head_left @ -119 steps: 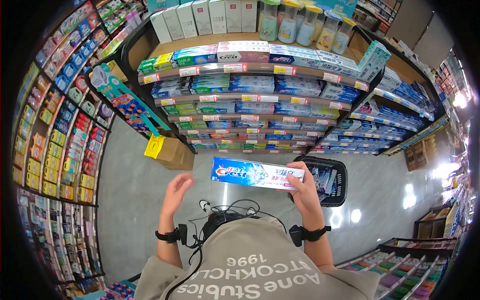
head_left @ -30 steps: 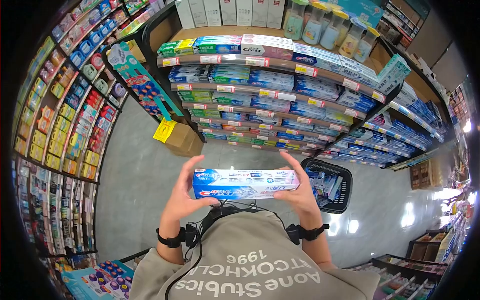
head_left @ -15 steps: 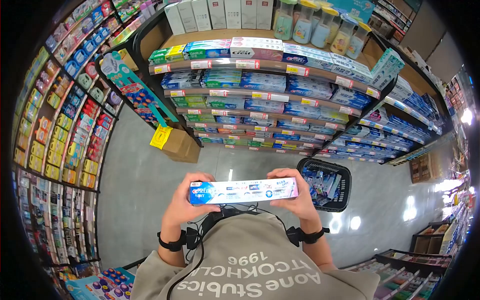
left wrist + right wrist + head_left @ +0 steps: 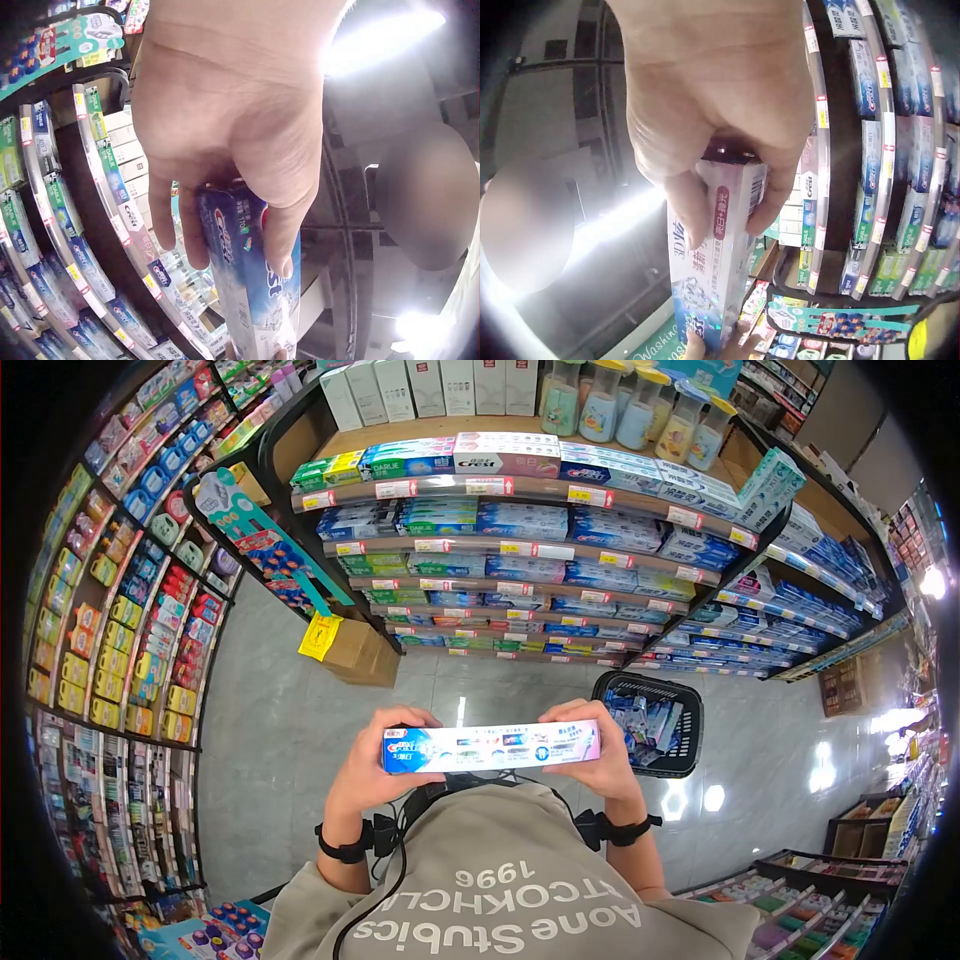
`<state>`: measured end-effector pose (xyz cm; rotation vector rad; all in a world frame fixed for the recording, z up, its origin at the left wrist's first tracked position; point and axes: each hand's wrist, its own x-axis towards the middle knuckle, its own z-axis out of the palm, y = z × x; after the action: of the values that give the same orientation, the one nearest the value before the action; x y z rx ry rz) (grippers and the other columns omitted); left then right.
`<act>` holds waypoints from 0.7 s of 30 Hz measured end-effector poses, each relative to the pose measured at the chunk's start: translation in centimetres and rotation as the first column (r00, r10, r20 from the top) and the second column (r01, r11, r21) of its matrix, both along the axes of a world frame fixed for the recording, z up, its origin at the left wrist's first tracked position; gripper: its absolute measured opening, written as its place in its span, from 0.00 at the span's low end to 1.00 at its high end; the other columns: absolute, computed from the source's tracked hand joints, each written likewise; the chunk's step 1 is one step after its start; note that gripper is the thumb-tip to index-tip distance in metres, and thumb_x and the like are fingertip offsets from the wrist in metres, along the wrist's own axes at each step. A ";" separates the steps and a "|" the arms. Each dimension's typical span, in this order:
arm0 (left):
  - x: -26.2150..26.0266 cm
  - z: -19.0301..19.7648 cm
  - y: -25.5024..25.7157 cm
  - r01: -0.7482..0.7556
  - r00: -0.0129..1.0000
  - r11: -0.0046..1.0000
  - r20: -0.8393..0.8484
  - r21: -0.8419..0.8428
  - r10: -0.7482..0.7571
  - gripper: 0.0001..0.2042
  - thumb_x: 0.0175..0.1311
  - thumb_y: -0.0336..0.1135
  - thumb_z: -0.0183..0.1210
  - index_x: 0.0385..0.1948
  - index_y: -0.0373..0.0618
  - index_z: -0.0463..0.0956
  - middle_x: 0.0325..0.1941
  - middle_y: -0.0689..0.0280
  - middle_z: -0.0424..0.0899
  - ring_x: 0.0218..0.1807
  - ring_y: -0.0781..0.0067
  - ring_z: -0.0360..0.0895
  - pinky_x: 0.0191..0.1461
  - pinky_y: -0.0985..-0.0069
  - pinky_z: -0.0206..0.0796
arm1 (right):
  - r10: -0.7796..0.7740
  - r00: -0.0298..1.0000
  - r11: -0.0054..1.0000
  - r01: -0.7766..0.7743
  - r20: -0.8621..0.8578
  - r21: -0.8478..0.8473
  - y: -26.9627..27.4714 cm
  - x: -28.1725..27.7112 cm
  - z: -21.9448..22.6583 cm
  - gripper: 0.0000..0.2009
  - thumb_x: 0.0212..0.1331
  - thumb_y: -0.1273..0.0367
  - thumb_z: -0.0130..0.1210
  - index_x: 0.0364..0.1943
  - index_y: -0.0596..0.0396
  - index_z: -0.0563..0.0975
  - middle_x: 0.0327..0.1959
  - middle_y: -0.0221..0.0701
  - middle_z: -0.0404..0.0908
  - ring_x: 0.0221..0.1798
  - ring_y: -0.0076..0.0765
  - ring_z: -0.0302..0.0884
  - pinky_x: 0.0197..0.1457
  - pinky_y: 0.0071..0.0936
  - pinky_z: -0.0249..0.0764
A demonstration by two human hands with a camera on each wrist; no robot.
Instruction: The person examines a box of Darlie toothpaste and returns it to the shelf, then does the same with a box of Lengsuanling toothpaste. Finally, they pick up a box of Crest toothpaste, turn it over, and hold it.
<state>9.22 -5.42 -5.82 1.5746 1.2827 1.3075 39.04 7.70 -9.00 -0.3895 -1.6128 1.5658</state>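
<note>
A: Where is the toothpaste box (image 4: 491, 747) just now?

B: Level in front of the chest, lengthwise between both hands. The left hand (image 4: 372, 755) curls round the blue end, thumb on one face and fingers (image 4: 177, 225) on the other. The right hand (image 4: 598, 748) wraps the pink end the same way, fingers (image 4: 688, 214) pressed on the side.

A: How would you handle it well from here?

B: I'd grip by the ends only, so the printed long face stays uncovered, and turn it with both wrists together, lightly, since thin card dents.

A: And around it?

B: The black basket (image 4: 683, 713) sits on the floor, right of the hands, below the toothpaste shelves (image 4: 520, 545).
</note>
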 end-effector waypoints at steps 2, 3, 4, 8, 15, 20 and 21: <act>0.0 0.0 -0.4 -0.005 0.999 1.000 -0.040 0.028 0.006 0.36 0.40 0.26 0.83 0.52 0.45 0.67 0.52 0.50 0.81 0.55 0.59 0.80 0.58 0.63 0.74 | 0.010 1.000 1.000 -0.010 -0.003 0.003 0.0 0.0 -0.1 0.28 0.45 0.79 0.77 0.51 0.56 0.74 0.54 0.42 0.81 0.57 0.38 0.81 0.61 0.34 0.77; 0.0 0.0 -0.5 -0.007 0.998 0.999 -0.059 0.042 0.010 0.36 0.41 0.26 0.83 0.52 0.45 0.67 0.52 0.49 0.81 0.55 0.59 0.80 0.58 0.63 0.74 | 0.013 1.000 1.000 -0.013 -0.002 0.016 0.0 -0.1 -0.2 0.28 0.44 0.79 0.77 0.51 0.56 0.74 0.54 0.42 0.81 0.58 0.39 0.81 0.61 0.34 0.77; -0.1 -0.1 -0.7 -0.007 0.997 0.997 -0.081 0.072 0.013 0.35 0.41 0.26 0.82 0.52 0.45 0.68 0.53 0.49 0.81 0.55 0.59 0.81 0.57 0.63 0.75 | 0.014 1.000 0.999 -0.014 -0.002 0.030 0.0 -0.1 -0.3 0.29 0.44 0.79 0.77 0.52 0.56 0.75 0.54 0.42 0.81 0.58 0.39 0.81 0.61 0.34 0.77; 0.0 0.0 -1.1 -0.038 0.987 0.983 -0.147 0.178 0.064 0.31 0.44 0.29 0.81 0.50 0.46 0.71 0.51 0.50 0.84 0.49 0.56 0.84 0.52 0.65 0.77 | 0.016 0.999 0.996 -0.018 0.029 0.087 0.1 -0.1 -0.4 0.29 0.43 0.78 0.78 0.53 0.56 0.76 0.55 0.43 0.81 0.58 0.40 0.80 0.62 0.35 0.75; 0.1 0.3 -1.5 -0.068 0.977 0.969 -0.181 0.238 0.113 0.28 0.46 0.29 0.79 0.49 0.46 0.72 0.50 0.51 0.86 0.46 0.55 0.85 0.49 0.66 0.77 | 0.016 0.999 0.992 -0.022 0.048 0.128 0.5 -0.4 -0.6 0.29 0.43 0.77 0.78 0.53 0.56 0.78 0.55 0.43 0.81 0.58 0.42 0.80 0.63 0.36 0.75; 0.0 0.1 -1.8 -0.079 0.972 0.970 -0.197 0.230 0.125 0.28 0.47 0.28 0.78 0.49 0.45 0.71 0.51 0.48 0.84 0.51 0.54 0.83 0.53 0.63 0.76 | 0.004 0.999 0.986 -0.012 0.049 0.166 0.6 -0.7 -0.5 0.29 0.43 0.76 0.77 0.53 0.55 0.78 0.55 0.42 0.81 0.59 0.43 0.80 0.62 0.36 0.75; -0.1 0.1 -1.7 -0.068 0.972 0.971 -0.206 0.229 0.117 0.29 0.47 0.28 0.78 0.50 0.45 0.70 0.51 0.46 0.83 0.53 0.53 0.82 0.55 0.61 0.76 | -0.003 0.999 0.984 -0.006 0.050 0.177 0.7 -0.7 -0.5 0.29 0.43 0.76 0.77 0.53 0.55 0.78 0.55 0.42 0.81 0.59 0.43 0.80 0.62 0.36 0.75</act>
<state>9.08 -7.13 -5.74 1.8765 1.3970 1.4059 38.35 8.35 -9.45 -0.3327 -1.7753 1.4094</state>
